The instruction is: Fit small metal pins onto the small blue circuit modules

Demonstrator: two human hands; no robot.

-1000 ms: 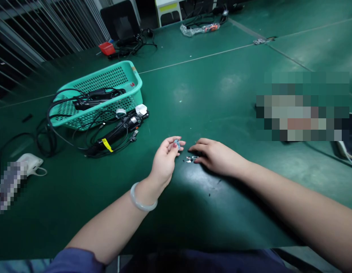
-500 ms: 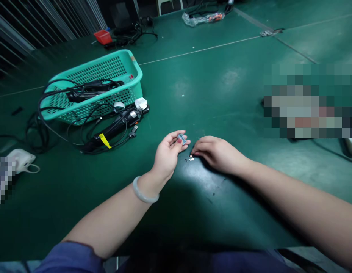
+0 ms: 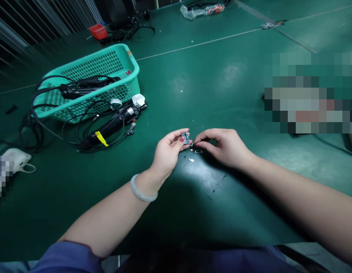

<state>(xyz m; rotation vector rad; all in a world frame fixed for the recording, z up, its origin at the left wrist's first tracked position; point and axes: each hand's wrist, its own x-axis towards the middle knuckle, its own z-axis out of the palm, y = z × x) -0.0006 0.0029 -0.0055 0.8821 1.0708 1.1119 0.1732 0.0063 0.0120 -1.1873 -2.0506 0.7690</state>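
Observation:
Between the thumb and fingers of my left hand (image 3: 168, 151) is a small blue-grey piece with dark cut-outs (image 3: 185, 138), perhaps a circuit board. Just to its right, my right hand (image 3: 227, 146) pinches a tiny light-coloured part (image 3: 192, 144), too small to name, close to the piece's lower edge. On the table below the fingertips lie a small oblong part with a pale outline (image 3: 198, 151) and a shiny silvery scrap (image 3: 191, 160). A pale bangle (image 3: 143, 189) circles my left wrist.
A green perforated basket (image 3: 130, 81) holding black corded devices stands on the green table (image 3: 235, 212) at left. Before it lies a black corded tool with a yellow label (image 3: 101, 138). A red bin (image 3: 98, 32) and a plastic-wrapped item (image 3: 201, 11) are farther back. Blurred patches hide both sides.
My right hand has lifted from the table and come to the blue-grey piece with a tiny part pinched. My left hand has turned the piece more upright. The oblong part is now uncovered.

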